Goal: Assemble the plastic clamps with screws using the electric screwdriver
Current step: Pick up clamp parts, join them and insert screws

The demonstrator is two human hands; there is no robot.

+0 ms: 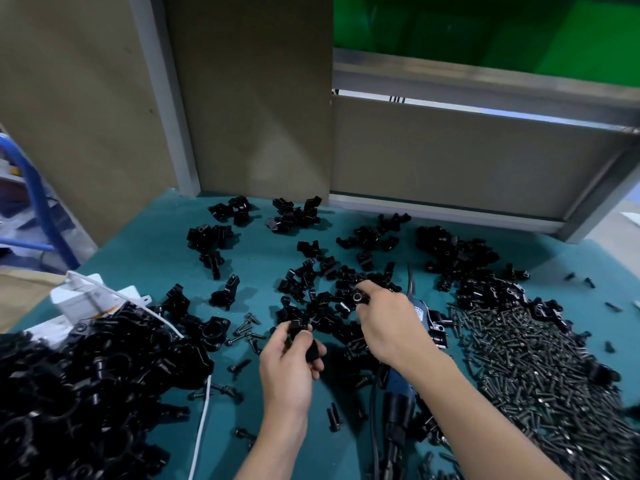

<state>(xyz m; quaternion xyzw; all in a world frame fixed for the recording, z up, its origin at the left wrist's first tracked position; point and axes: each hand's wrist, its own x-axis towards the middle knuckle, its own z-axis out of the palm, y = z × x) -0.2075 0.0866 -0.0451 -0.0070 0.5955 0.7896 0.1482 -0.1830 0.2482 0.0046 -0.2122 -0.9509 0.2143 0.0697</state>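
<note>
Black clamp halves pinched in left hand, right hand likewise.

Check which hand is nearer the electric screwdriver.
Right. The right hand, pinching a clamp piece, reaches over the electric screwdriver; the left hand, gripping another clamp piece, sits to its left.

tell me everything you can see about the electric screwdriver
The electric screwdriver lies flat on the teal mat, slim bit pointing away into loose black clamps, black cord end toward the person. Its body looks like blue plastic, with a white label and black lever near the front. The right hand and forearm cross over its middle, hiding it; neither hand grips it.
</note>
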